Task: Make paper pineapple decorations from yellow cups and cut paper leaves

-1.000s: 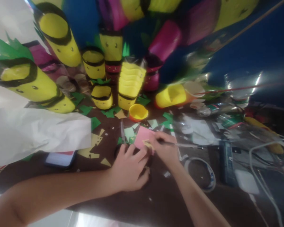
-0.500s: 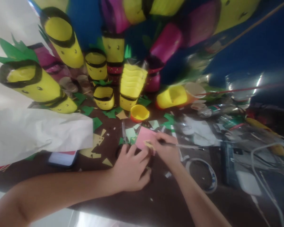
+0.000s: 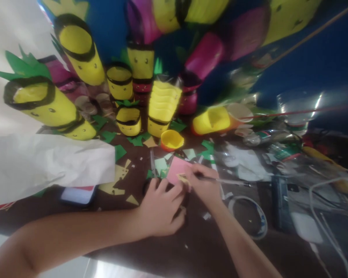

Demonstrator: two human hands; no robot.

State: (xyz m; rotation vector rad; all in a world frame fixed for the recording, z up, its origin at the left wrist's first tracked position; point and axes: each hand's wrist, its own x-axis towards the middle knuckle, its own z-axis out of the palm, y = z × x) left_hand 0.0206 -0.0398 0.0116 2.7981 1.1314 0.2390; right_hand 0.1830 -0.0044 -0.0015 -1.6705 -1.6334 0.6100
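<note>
Pink paper [image 3: 176, 168] lies between my hands on the dark table, with a small yellow cut piece [image 3: 183, 178] on its lower part. My right hand [image 3: 204, 180] is pinched around a dark, slim pen [image 3: 210, 178] and rests at the paper's right edge. Bent fingers of my left hand [image 3: 164, 208] reach the paper's lower left edge, with the thumb and fingertips near the yellow piece. Scissors [image 3: 152, 162] lie just beyond my left hand, their handles partly hidden by it. Pale green scraps [image 3: 161, 164] are beside the paper.
Yellow face cups [image 3: 128, 120] and a stack [image 3: 164, 104] stand behind, near a small yellow cup [image 3: 172, 139]. White paper [image 3: 52, 166] and a phone [image 3: 78, 194] lie left. To the right are a tape roll [image 3: 262, 216], cables [image 3: 310, 193] and plastic bottles [image 3: 287, 148].
The whole view has shifted slightly, so things appear a little lower and to the right. Both hands keep nearly the same pose at the pink paper.
</note>
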